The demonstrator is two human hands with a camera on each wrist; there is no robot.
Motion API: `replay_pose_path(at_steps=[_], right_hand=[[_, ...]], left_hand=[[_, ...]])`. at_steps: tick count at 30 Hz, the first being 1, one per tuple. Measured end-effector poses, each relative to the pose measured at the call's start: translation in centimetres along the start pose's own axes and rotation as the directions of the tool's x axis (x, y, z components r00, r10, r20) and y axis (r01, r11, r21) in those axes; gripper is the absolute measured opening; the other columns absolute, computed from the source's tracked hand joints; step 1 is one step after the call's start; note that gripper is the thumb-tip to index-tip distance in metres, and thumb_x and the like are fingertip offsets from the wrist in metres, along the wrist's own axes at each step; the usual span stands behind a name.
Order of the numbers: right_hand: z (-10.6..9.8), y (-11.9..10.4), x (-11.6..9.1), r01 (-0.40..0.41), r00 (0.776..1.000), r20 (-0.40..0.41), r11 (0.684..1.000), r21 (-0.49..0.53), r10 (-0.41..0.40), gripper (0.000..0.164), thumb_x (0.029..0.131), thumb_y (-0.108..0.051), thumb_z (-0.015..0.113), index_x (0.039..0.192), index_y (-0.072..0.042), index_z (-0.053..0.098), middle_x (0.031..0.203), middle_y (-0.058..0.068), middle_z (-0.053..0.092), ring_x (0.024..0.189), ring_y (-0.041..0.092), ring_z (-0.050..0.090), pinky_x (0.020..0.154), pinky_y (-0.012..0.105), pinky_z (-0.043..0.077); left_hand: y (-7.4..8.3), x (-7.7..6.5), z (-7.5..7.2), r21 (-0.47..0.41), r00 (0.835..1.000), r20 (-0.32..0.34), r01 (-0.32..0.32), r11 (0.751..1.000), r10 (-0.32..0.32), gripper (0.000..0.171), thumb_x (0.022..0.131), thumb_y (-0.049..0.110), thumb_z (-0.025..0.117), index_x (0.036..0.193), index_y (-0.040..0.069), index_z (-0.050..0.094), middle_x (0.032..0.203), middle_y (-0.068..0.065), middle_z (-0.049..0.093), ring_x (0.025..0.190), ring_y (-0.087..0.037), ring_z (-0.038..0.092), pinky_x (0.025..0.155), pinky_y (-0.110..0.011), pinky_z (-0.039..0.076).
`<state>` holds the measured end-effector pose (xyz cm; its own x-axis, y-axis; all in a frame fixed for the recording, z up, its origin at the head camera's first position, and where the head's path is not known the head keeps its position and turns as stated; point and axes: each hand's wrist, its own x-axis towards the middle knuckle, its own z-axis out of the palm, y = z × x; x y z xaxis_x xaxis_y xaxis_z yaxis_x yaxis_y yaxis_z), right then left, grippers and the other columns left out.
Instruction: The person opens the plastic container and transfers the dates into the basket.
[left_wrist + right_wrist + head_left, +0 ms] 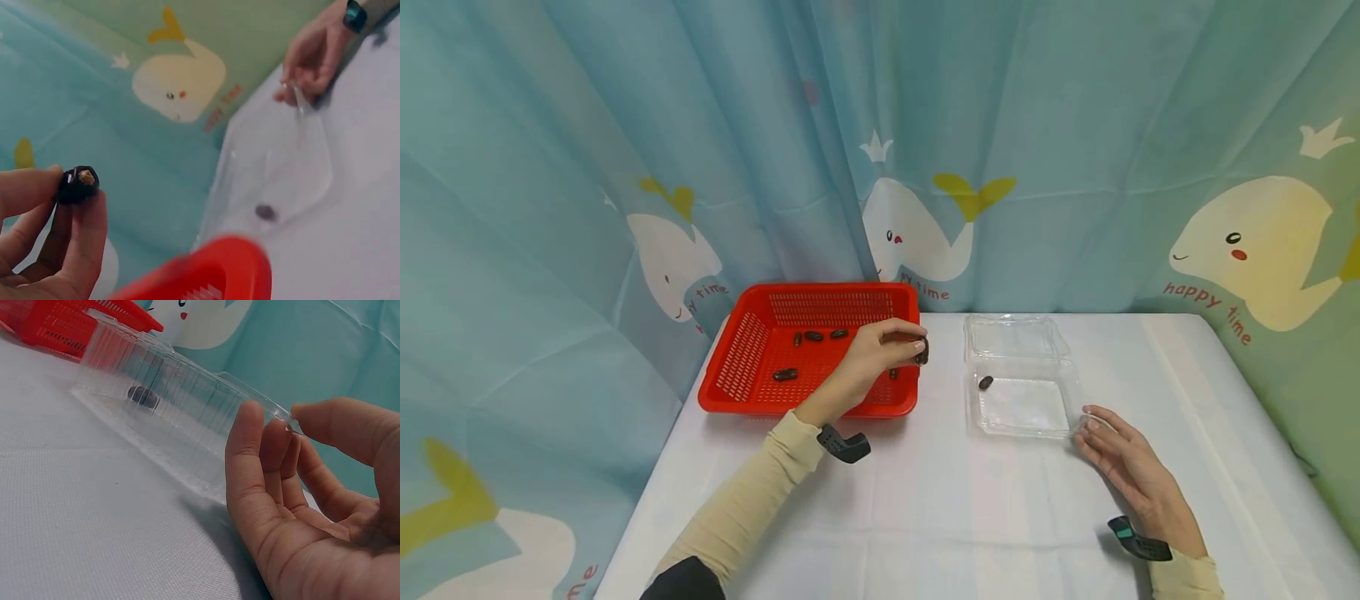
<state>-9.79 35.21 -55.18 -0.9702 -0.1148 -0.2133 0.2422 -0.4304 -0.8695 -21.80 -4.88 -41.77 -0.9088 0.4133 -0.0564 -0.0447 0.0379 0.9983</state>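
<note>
My left hand (863, 364) pinches a dark brown, glossy date (922, 351) between thumb and fingertips, above the right edge of a red plastic basket (737, 407). In the left wrist view a light brown stem end shows on that date (77, 185). Several more dates lie on the basket floor. To the right, a clear plastic box (1022, 434) stands with its hinged lid (1011, 337) folded back. One date (986, 382) lies in its left part. My right hand (1131, 471) pinches the box's near right corner, thumb on the rim and fingers against the outside.
A white cloth (940, 517) covers the table under basket and box. Behind the table hangs a blue-green curtain (1075, 125) printed with whales, close to the back of the basket. Each wrist wears a dark band.
</note>
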Motion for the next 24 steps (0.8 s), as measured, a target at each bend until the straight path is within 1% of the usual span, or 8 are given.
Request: replay_pose_path(at_steps=[5,9,10,14,18,24], right_hand=[[-0.1,0.0,0.0,-0.004,1.000,0.006,1.000,0.030,0.004,0.031,0.109,-0.003,0.047,0.124,-0.024,0.065,0.117,-0.004,0.061,0.101,0.006,0.067,0.094,0.022,0.059],[0.0,0.0,0.0,-0.005,1.000,0.004,1.000,0.030,0.004,0.031,0.109,-0.003,0.047,0.124,-0.024,0.065,0.116,-0.004,0.061,0.100,0.006,0.067,0.094,0.022,0.059],[-0.1,0.0,0.0,-0.004,1.000,0.000,1.000,0.021,0.004,0.031,0.109,-0.004,0.047,0.124,-0.024,0.065,0.116,-0.004,0.061,0.100,0.005,0.067,0.094,0.022,0.059],[-0.1,0.0,0.1,-0.007,1.000,-0.022,1.000,-0.018,0.007,0.029,0.110,-0.006,0.049,0.126,-0.027,0.062,0.118,-0.005,0.061,0.102,0.004,0.067,0.096,0.021,0.058],[-0.1,0.1,0.1,-0.008,0.999,-0.031,0.999,-0.031,0.007,0.029,0.110,-0.007,0.049,0.126,-0.027,0.062,0.117,-0.005,0.061,0.102,0.004,0.066,0.096,0.021,0.058],[-0.1,0.2,0.0,0.009,1.000,-0.005,1.000,-0.015,-0.009,0.030,0.110,-0.005,0.047,0.125,-0.024,0.064,0.115,-0.003,0.062,0.101,0.005,0.067,0.095,0.022,0.059]], left_hand=[[-0.4,0.4,-1.9,0.002,0.995,-0.053,0.083,0.997,-0.083,0.030,0.098,0.011,0.072,0.127,0.004,0.070,0.111,-0.007,0.073,0.097,-0.016,0.074,0.109,-0.050,0.054],[-0.9,1.1,-3.2,-0.025,0.985,-0.074,0.152,0.988,-0.153,0.036,0.099,0.009,0.071,0.133,-0.002,0.066,0.117,-0.008,0.072,0.097,-0.015,0.072,0.113,-0.054,0.049],[-1.0,1.3,-3.5,-0.031,0.982,-0.078,0.170,0.985,-0.172,0.038,0.099,0.009,0.070,0.134,-0.002,0.065,0.118,-0.008,0.071,0.097,-0.015,0.072,0.114,-0.053,0.049],[-1.7,2.3,-4.7,-0.045,0.967,-0.093,0.233,0.971,-0.236,0.042,0.099,0.007,0.070,0.138,-0.006,0.062,0.126,-0.011,0.068,0.096,-0.014,0.071,0.114,-0.052,0.049],[-2.4,3.2,-5.7,-0.052,0.947,-0.107,0.299,0.953,-0.303,0.039,0.099,0.004,0.069,0.136,-0.005,0.065,0.134,-0.015,0.067,0.095,-0.013,0.071,0.111,-0.049,0.052],[-3.1,4.3,-6.7,-0.014,0.914,-0.137,0.383,0.924,-0.381,0.037,0.098,0.001,0.068,0.135,-0.004,0.067,0.130,-0.015,0.070,0.090,-0.012,0.073,0.105,-0.047,0.055]])
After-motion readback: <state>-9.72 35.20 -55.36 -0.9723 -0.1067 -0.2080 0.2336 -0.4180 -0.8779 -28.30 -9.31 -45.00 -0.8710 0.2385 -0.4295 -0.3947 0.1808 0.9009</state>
